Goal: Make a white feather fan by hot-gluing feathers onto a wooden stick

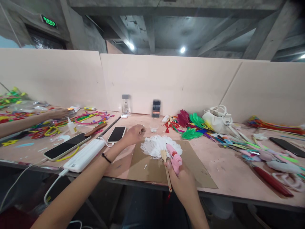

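My right hand (180,182) is closed around a pink glue gun (174,156), its nozzle pointing at a white feather fan (157,146) with a wooden handle (166,171). The fan lies on a brown cardboard sheet (202,171) at the table's front edge. My left hand (133,134) reaches forward just left of the fan. Its fingers are curled at the far edge of the feathers; I cannot make out what they pinch. A black band circles my left wrist.
Left of the cardboard lie two phones (116,134) (66,146) and a white power bank (84,155) with cable. Coloured feathers (192,125), a white bag (218,120) and craft sticks crowd the right. A clear jar (125,103) stands by the partition. Another person's arm (28,121) rests far left.
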### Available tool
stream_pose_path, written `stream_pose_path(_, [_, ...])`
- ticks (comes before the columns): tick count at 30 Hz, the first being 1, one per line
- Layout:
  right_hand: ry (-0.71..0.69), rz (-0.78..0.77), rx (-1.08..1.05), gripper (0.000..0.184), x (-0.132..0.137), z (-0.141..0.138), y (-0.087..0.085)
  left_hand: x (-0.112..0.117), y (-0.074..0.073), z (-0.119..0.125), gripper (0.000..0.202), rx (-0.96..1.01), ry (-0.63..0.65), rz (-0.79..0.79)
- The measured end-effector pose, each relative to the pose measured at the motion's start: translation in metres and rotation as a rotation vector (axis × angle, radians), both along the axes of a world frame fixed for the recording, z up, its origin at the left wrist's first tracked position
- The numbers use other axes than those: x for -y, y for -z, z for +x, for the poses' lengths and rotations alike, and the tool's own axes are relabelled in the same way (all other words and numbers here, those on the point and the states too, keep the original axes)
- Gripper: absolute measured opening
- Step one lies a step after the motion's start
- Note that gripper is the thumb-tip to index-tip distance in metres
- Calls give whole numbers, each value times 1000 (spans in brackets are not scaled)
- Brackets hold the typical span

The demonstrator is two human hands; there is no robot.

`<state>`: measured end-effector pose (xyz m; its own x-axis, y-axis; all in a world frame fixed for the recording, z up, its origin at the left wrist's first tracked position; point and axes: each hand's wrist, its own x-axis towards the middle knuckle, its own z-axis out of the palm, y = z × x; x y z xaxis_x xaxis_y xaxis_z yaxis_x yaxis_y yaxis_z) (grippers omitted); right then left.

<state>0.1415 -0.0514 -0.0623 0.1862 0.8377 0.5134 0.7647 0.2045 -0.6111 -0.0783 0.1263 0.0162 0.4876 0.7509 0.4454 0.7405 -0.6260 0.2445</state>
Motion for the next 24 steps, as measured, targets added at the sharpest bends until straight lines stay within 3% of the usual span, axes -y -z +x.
stream_pose_path(6, [-30,14,-20,46,0,1,0,24,-25,-2,14,-141,464,-400])
stream_pose_path(10, [-46,10,-47,45,1,1,-2,50,-32,-3,11,-194,636,-554])
stream_pose_path(17, [-31,-38,-44,45,2,1,-3,70,-14,-9,21,-214,740,-494])
stream_pose_path(24, [-20,-17,-16,47,1,0,-4,71,-5,-18,9,-162,689,-444])
